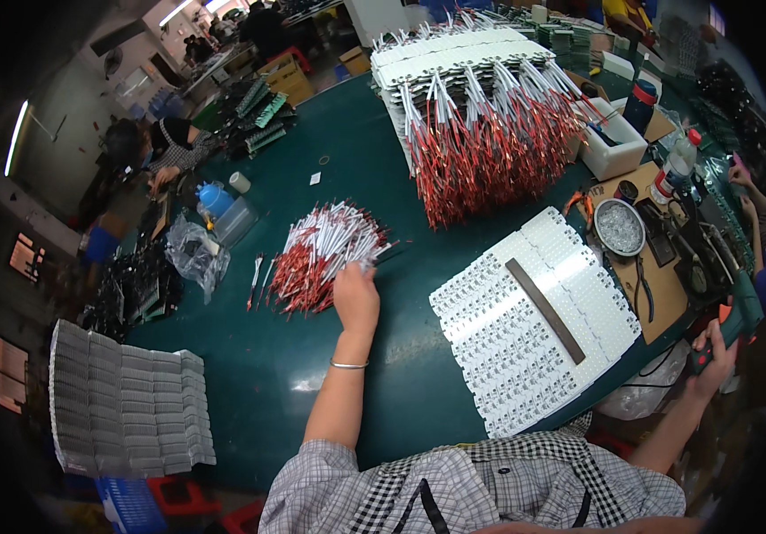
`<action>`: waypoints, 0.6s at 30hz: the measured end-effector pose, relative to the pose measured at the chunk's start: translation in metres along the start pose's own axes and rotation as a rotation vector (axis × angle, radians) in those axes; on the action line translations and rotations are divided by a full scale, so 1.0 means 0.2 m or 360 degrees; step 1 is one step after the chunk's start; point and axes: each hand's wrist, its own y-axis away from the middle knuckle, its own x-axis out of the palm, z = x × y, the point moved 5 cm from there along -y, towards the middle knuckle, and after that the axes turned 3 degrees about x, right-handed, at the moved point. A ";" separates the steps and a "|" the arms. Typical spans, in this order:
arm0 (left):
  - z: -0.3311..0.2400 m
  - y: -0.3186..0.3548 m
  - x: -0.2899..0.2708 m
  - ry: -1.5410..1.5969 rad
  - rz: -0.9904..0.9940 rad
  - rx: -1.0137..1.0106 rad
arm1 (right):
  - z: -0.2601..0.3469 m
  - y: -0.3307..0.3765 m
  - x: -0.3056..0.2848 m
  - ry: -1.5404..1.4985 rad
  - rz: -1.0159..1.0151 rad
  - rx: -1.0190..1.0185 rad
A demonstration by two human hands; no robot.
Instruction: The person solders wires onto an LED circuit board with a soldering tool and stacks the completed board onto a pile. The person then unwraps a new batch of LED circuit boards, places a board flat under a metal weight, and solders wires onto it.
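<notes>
**Left hand in the wire pile, right hand on the tool**

Currently the left hand (355, 298) reaches forward across the green table (356, 392), fingers closed into the near-right edge of a loose pile of red-and-white wire leads (325, 254); which leads it pinches cannot be told. The right hand (712, 356) hangs off the table's right edge, wrapped around the handle of a green-and-orange power tool (734, 313).

Risks, as judgement:
- Leads lie fanned and crossed, so lifting a few likely drags neighbours and scatters the pile.
- Tool sits past the table edge, so a loose grip would drop it.

Around:
- White panel of small boards (534, 320) near right, dark bar (545, 310) lying across it, well apart from the pile.
- Big stack of boards with red leads (481, 116) at far centre.
- Grey stacked trays (125, 405) near left.
- Clear plastic bag (194, 254) and blue-capped bottle (216, 200) left of the pile.
- Round dish of small parts (619, 228) and pliers (645, 289) on the right.
- Another person (156, 147) works far left.

Path between pile and panel looks unobstructed.
</notes>
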 end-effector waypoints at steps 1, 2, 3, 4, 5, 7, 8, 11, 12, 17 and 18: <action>0.04 -0.01 -0.02 0.0141 -0.0098 -0.0085 | 0.03 -0.04 -0.05 0.0091 -0.0024 -0.0043; 0.07 -0.03 -0.04 0.0283 -0.0189 -0.0169 | 0.09 -0.07 -0.10 0.0186 -0.0054 -0.0082; 0.06 -0.06 -0.05 0.0312 -0.0178 -0.0175 | 0.21 -0.08 -0.11 0.0282 -0.0069 -0.0170; 0.05 -0.08 -0.13 0.0539 -0.0354 -0.0218 | 0.21 -0.15 -0.26 0.0296 -0.0070 -0.0158; 0.04 -0.09 -0.19 0.0755 -0.0526 -0.0248 | 0.28 -0.14 -0.23 0.0297 -0.0042 -0.0260; 0.07 -0.07 -0.21 0.1145 -0.0558 -0.0445 | 0.38 -0.12 -0.14 0.0290 0.0002 -0.0390; 0.10 -0.04 -0.20 0.1551 -0.0589 -0.0646 | 0.37 -0.11 -0.13 0.0298 0.0010 -0.0393; 0.06 0.06 -0.21 0.1838 -0.0505 -0.0752 | 0.31 -0.01 0.02 0.0237 0.0405 -0.0380; 0.03 0.09 -0.20 0.1803 -0.0467 -0.0745 | 0.31 0.07 0.19 0.0132 0.0489 -0.0336; 0.04 0.15 -0.24 0.1895 -0.0510 -0.0684 | 0.02 0.25 0.46 -0.0477 0.0755 0.0012; 0.00 0.13 -0.27 0.1860 -0.0498 -0.0665 | -0.03 0.29 0.49 -0.0625 0.0781 0.0116</action>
